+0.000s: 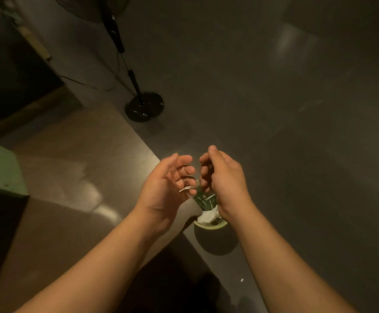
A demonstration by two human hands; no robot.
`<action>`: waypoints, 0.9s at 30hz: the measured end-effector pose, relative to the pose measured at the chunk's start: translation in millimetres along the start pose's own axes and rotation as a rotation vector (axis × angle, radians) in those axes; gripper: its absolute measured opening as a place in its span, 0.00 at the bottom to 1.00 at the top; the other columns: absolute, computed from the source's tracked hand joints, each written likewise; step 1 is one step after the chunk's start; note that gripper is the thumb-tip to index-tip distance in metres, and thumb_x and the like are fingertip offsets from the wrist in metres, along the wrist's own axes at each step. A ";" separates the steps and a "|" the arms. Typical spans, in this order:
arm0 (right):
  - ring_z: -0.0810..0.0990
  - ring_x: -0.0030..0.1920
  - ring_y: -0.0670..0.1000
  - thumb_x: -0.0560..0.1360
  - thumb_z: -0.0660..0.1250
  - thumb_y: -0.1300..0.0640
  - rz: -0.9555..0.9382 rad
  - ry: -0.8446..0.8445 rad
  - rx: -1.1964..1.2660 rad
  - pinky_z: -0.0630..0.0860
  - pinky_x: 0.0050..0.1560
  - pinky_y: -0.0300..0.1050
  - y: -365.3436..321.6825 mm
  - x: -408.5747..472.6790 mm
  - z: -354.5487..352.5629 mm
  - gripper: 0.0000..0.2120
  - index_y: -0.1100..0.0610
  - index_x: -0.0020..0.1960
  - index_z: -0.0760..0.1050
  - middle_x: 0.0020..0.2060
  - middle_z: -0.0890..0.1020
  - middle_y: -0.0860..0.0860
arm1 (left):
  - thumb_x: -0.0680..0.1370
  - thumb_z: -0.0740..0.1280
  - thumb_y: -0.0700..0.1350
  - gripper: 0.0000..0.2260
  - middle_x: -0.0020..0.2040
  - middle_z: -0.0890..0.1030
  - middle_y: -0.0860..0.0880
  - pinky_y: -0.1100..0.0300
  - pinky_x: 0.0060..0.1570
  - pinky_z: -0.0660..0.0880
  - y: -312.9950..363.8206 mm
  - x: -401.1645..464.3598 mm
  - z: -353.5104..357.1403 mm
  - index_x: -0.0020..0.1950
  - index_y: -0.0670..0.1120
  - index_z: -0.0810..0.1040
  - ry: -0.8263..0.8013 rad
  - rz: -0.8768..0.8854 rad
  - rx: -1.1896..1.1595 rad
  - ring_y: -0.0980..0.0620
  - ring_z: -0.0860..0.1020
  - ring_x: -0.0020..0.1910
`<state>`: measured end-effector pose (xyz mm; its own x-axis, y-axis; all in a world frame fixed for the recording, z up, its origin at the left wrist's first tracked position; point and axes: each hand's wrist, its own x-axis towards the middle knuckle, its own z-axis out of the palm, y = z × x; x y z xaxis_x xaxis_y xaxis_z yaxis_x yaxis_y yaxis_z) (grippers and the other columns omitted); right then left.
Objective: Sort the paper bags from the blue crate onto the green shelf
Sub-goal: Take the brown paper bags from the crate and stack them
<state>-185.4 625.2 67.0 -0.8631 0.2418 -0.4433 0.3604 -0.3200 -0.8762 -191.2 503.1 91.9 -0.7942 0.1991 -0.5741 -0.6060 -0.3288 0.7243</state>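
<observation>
Forearms come in from 6 o'clock, both hands meeting mid-frame right over a small green bin (pixel 209 225) on the floor. Left hand (pixel 168 184) is palm up, fingers loosely curled, with a thin white scrap (pixel 184 189) lying at its fingertips; can't tell if it's pinched or just resting there. Right hand (pixel 222 181) has its back to the camera, fingers curled down toward the left palm; whether it holds anything is hidden. My read: scraps are being picked or brushed off the palm, held over the bin so they drop in. White crumpled paper and green bits already sit inside.

Task items: no paper bags or blue crate in view. A corner of the green shelf (pixel 1 170) shows at 9 o'clock, well apart from the hands.

Outward: brown table (pixel 71 154) under the left arm, black fan stand (pixel 144 106) at 11 o'clock, white fleck (pixel 242 280) on the floor at 5 o'clock.
</observation>
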 end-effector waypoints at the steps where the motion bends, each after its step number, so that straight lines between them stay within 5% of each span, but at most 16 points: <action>1: 0.73 0.30 0.49 0.84 0.61 0.47 -0.001 -0.034 -0.024 0.69 0.31 0.44 -7.0 -5.8 13.5 0.16 0.54 0.43 0.78 0.29 0.76 0.49 | 0.82 0.60 0.53 0.14 0.38 0.79 0.48 0.55 0.41 0.70 13.8 -7.3 -9.1 0.53 0.45 0.81 0.017 0.022 -0.027 0.52 0.76 0.35; 9: 0.81 0.36 0.55 0.84 0.59 0.49 -0.056 -0.254 -0.074 0.78 0.37 0.47 -39.2 -57.9 129.7 0.16 0.60 0.52 0.79 0.36 0.81 0.54 | 0.84 0.60 0.52 0.15 0.39 0.80 0.48 0.52 0.46 0.72 99.8 -74.5 -99.7 0.52 0.45 0.82 0.146 0.196 -0.103 0.49 0.76 0.39; 27: 0.77 0.37 0.55 0.84 0.60 0.51 -0.103 -0.609 -0.342 0.75 0.33 0.45 -8.2 -207.0 397.5 0.14 0.60 0.50 0.78 0.35 0.79 0.54 | 0.83 0.63 0.50 0.12 0.40 0.80 0.48 0.53 0.44 0.73 186.4 -246.6 -367.5 0.54 0.45 0.84 0.363 0.359 -0.121 0.51 0.75 0.37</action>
<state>-150.3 213.6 241.1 -0.9071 -0.3327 -0.2579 0.2710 0.0073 -0.9626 -92.0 53.5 228.1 -0.8715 -0.2715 -0.4085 -0.2717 -0.4262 0.8629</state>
